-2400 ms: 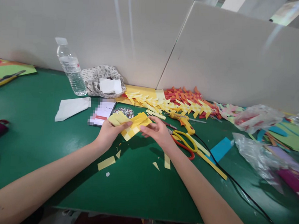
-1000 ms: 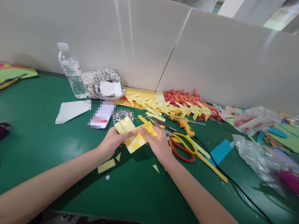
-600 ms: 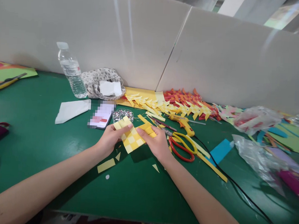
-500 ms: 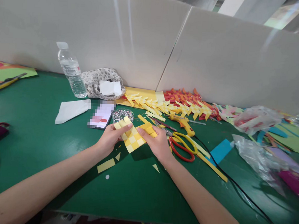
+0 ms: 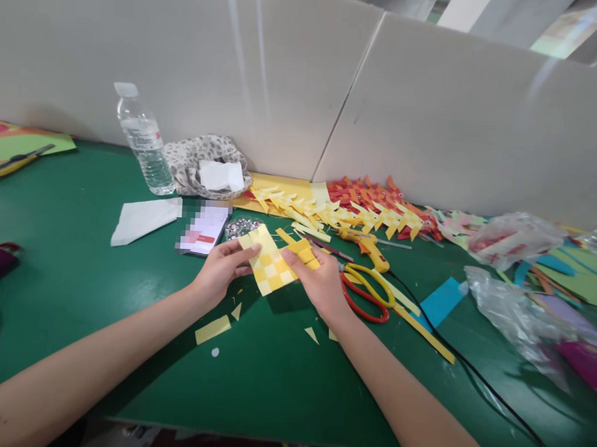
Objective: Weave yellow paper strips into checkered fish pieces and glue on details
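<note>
Between my hands, above the green table, is a woven paper piece [image 5: 275, 270] in a yellow and cream checker pattern, with loose strips at both ends. My left hand [image 5: 222, 267] pinches its cream left end, thumb on top. My right hand [image 5: 320, 278] grips the deeper yellow right end, its thumb lying over the strips. The undersides of the fingers are partly hidden. Just beyond my right hand lie scissors [image 5: 369, 294] with red and yellow handles. Behind the paper sits a clear container [image 5: 243, 227] of small googly eyes.
A yellow glue gun [image 5: 365, 245] lies right of centre, its black cord [image 5: 452, 348] running to the front right. Yellow and red woven paper fish [image 5: 374, 211] line the wall. A water bottle [image 5: 145, 142], phone [image 5: 205, 228] and patterned bag [image 5: 206, 158] are left. Paper scraps [image 5: 213, 329] lie nearer.
At the left end, the cream strips that stood folded up now lie flatter as one broad area under my left thumb. The woven piece has shifted slightly right; both hands still hold it.
</note>
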Demonstrator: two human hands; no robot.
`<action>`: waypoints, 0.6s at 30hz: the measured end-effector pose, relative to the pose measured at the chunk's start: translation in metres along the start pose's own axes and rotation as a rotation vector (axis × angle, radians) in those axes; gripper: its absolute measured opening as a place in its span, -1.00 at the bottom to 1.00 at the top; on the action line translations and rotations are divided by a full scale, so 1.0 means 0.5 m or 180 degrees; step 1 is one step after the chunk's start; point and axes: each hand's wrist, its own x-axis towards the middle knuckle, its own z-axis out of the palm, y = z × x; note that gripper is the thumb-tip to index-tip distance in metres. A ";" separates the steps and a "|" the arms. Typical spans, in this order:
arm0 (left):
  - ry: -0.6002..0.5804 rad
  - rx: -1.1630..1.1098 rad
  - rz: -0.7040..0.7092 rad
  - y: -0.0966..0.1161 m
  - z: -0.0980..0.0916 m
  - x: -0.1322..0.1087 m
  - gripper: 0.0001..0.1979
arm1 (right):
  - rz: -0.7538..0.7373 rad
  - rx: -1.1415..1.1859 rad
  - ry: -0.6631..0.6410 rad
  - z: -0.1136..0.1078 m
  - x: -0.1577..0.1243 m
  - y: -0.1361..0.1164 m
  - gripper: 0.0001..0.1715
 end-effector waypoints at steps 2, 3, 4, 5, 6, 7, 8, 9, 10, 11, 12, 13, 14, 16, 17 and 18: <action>-0.0007 -0.0009 0.0002 0.000 0.000 0.000 -0.75 | 0.0013 -0.0048 -0.0014 0.000 -0.001 -0.003 -0.64; -0.0009 -0.0007 -0.0004 0.000 0.000 0.001 -0.75 | 0.0021 -0.0063 -0.0033 0.000 -0.001 -0.005 -0.64; -0.0012 0.0002 -0.0008 0.000 0.000 0.001 -0.74 | 0.0027 -0.0076 -0.0054 0.000 -0.002 -0.006 -0.63; -0.0016 0.0012 -0.0005 0.000 -0.001 0.001 -0.74 | 0.0031 -0.0086 -0.0068 0.000 -0.002 -0.006 -0.63; -0.0022 0.0021 0.0003 0.000 -0.001 0.001 -0.73 | 0.0030 -0.0088 -0.0068 0.000 -0.002 -0.007 -0.63; -0.0028 0.0024 0.0012 0.000 -0.001 0.001 -0.73 | 0.0023 -0.0086 -0.0060 0.000 -0.002 -0.007 -0.63; -0.0039 0.0024 0.0014 -0.001 -0.001 0.001 -0.73 | 0.0013 -0.0080 -0.0040 0.001 -0.002 -0.007 -0.63; -0.0051 0.0022 0.0014 -0.001 -0.001 0.001 -0.73 | 0.0002 -0.0067 -0.0021 0.001 -0.001 -0.006 -0.63; -0.0060 0.0022 0.0013 0.000 -0.001 0.000 -0.73 | -0.0010 -0.0049 -0.0011 0.001 -0.001 -0.006 -0.63; -0.0064 0.0024 0.0013 0.000 0.000 0.000 -0.73 | -0.0019 -0.0027 0.0001 0.002 -0.001 -0.005 -0.63; -0.0080 0.0030 0.0004 0.000 0.000 -0.001 -0.73 | -0.0018 -0.0003 0.0014 0.002 -0.002 -0.005 -0.64; -0.0108 0.0041 -0.0015 0.000 0.001 -0.001 -0.71 | -0.0007 0.0026 0.0025 0.003 -0.002 -0.004 -0.64; -0.0147 0.0056 -0.0047 0.000 0.002 -0.001 -0.70 | 0.0010 0.0053 0.0036 0.003 -0.002 -0.004 -0.64; -0.0238 0.0086 -0.0120 0.000 0.003 -0.002 -0.66 | 0.0043 0.0083 0.0042 0.004 -0.002 -0.003 -0.65; -0.0277 0.0097 -0.0144 -0.001 0.004 -0.002 -0.65 | 0.0055 0.0089 0.0027 0.004 -0.003 -0.004 -0.65; -0.0306 0.0106 -0.0154 -0.001 0.004 -0.003 -0.65 | 0.0063 0.0091 0.0004 0.004 -0.003 -0.004 -0.66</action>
